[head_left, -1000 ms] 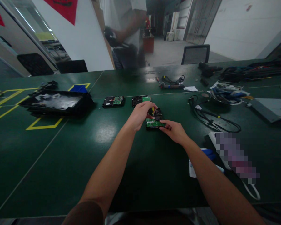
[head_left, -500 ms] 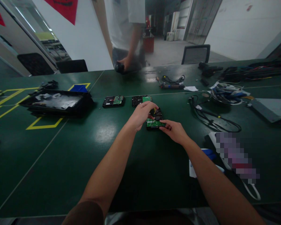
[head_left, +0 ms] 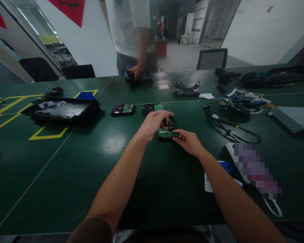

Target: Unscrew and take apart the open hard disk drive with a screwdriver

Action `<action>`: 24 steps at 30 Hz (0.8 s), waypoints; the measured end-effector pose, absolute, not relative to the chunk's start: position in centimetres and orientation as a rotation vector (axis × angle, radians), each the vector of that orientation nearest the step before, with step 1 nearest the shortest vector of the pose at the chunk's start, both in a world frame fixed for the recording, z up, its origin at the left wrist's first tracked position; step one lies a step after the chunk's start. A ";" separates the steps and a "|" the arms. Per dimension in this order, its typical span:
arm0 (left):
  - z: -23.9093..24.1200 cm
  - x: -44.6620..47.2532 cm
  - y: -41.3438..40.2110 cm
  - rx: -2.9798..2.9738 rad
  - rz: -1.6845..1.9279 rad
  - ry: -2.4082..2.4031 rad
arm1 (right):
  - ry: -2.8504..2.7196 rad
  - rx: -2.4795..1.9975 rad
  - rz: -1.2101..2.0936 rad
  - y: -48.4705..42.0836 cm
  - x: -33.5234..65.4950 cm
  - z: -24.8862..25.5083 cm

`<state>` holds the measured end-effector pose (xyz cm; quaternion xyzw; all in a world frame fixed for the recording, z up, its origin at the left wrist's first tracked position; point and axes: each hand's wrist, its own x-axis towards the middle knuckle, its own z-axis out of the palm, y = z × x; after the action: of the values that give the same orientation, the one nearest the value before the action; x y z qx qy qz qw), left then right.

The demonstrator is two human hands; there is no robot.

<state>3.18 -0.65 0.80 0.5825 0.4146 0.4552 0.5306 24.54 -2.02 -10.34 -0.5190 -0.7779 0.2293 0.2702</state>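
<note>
A hard drive [head_left: 167, 134] with a green circuit board facing up lies on the green table in front of me. My right hand [head_left: 188, 141] pinches its near right edge between thumb and bent fingers. Over the drive's far left part arches my left hand [head_left: 155, 124], fingers curled and pointing down. A small yellow and black item shows by its fingertips, too small to name. Just beyond my left hand rests a second hard drive [head_left: 152, 108], partly covered by it. Farther left is a third hard drive [head_left: 123, 109], board side up.
At left stands a black tray [head_left: 63, 116] on yellow tape markings. Black cables [head_left: 225, 123], a bundle of wires [head_left: 247, 100] and a grey metal box [head_left: 292, 118] lie to the right. Near my right forearm is a white strip-shaped object [head_left: 239, 165]. A person [head_left: 129, 37] stands across the table.
The person across the table has shifted slightly left, with the black object in their hand. My left fingers have moved a little over the drive; my right hand stays in place.
</note>
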 end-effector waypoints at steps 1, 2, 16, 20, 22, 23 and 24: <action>0.8 3.2 -0.7 1.376 1.087 0.980 | -2.097 -1.400 0.613 -2.0 24.5 -10.3; 0.8 3.2 -0.7 1.352 1.090 0.970 | -2.100 -1.401 0.609 -2.0 24.5 -10.3; 0.6 3.3 -0.4 1.319 1.108 0.969 | -2.095 -1.407 0.606 -2.1 24.5 -10.3; 0.5 3.4 -0.4 1.195 1.094 0.929 | -2.098 -1.424 0.595 -2.0 24.5 -10.3; 0.4 3.5 -0.4 1.133 1.094 0.898 | -2.105 -1.421 0.593 -2.0 24.4 -10.2; 0.4 3.5 -0.4 1.119 1.096 0.890 | -2.106 -1.419 0.592 -2.1 24.4 -10.2; 0.4 3.5 -0.3 1.122 1.104 0.891 | -2.106 -1.418 0.593 -2.1 24.4 -10.1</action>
<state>3.54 -0.33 0.35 0.4874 0.3873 0.4797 0.6183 24.41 -2.07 -10.14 -0.5244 -0.7792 0.2193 0.2640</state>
